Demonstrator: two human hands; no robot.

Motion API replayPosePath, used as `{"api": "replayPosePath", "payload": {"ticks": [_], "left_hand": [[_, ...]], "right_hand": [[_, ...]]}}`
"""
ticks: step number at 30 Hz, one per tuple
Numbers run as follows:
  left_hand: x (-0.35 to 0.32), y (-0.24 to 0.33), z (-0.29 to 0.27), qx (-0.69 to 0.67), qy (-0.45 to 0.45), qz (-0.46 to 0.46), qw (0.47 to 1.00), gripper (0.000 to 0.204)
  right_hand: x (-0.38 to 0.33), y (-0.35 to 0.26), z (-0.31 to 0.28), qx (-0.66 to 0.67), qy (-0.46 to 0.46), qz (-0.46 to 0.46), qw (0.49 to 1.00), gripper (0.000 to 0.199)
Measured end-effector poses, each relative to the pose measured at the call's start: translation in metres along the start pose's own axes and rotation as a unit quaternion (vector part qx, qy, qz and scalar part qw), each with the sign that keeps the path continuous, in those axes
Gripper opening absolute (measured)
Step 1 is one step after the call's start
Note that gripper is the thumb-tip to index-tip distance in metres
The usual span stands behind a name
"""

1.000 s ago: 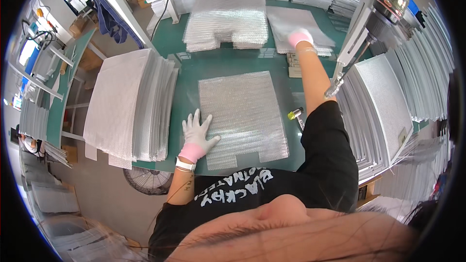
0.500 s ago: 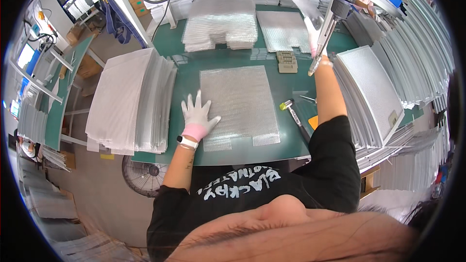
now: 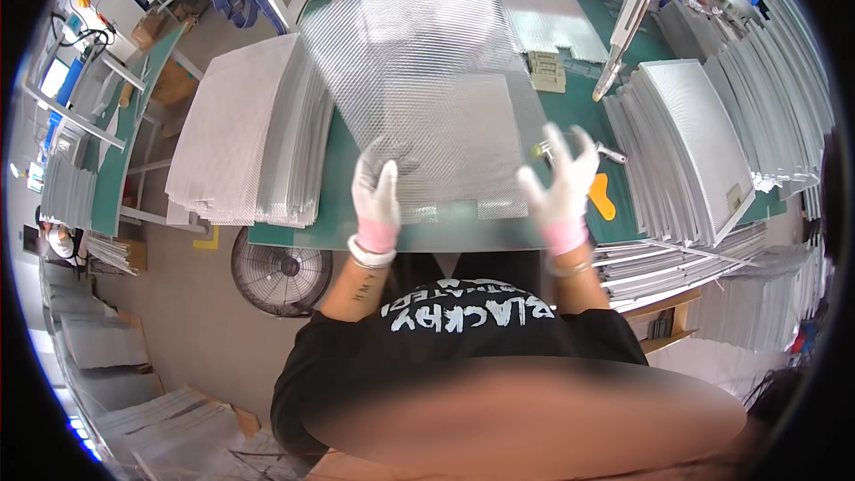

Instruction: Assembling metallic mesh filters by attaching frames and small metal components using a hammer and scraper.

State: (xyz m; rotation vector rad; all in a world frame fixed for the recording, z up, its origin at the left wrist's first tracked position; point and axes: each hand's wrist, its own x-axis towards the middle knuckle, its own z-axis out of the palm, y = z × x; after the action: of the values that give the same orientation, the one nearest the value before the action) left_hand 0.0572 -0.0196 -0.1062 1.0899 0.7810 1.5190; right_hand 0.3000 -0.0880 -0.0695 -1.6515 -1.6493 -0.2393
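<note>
A clear ribbed plastic sheet (image 3: 419, 36) lies tilted and turned above another ribbed sheet (image 3: 463, 187) on the green table. At its near left corner is my left hand (image 3: 376, 191), in a white glove with a pink cuff, thumb apart from the fingers; whether the fingertips touch the sheet is unclear. My right hand (image 3: 563, 180), gloved likewise, is open and slightly blurred beside the near right corner, with spread fingers. Behind it, a hammer (image 3: 610, 153) with a yellow-green head is partly hidden.
Stacks of sheets stand left (image 3: 236, 129) and right (image 3: 686, 151). A notched sheet stack (image 3: 552, 22) and small beige block (image 3: 547, 73) are farther back. A hanging tool (image 3: 623, 36) reaches down at right, above an orange-yellow piece (image 3: 602, 196). A floor fan (image 3: 283, 272) stands below.
My right hand has come from the far right back to the near side. A clear sheet now lies over the one on the table. My left hand has left the lower sheet's surface.
</note>
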Motion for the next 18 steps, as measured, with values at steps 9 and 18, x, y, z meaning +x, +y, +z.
{"api": "replayPosePath", "payload": {"ticks": [9,18], "left_hand": [[0.008,-0.015,-0.032,0.565,-0.095,0.105,0.813,0.085],[0.019,-0.055,-0.039,0.65,-0.141,0.008,0.746,0.083]], "right_hand": [[-0.017,0.032,0.026,0.096,-0.179,0.139,0.969,0.083],[-0.032,0.039,0.054,0.015,-0.312,0.251,0.916,0.073]]}}
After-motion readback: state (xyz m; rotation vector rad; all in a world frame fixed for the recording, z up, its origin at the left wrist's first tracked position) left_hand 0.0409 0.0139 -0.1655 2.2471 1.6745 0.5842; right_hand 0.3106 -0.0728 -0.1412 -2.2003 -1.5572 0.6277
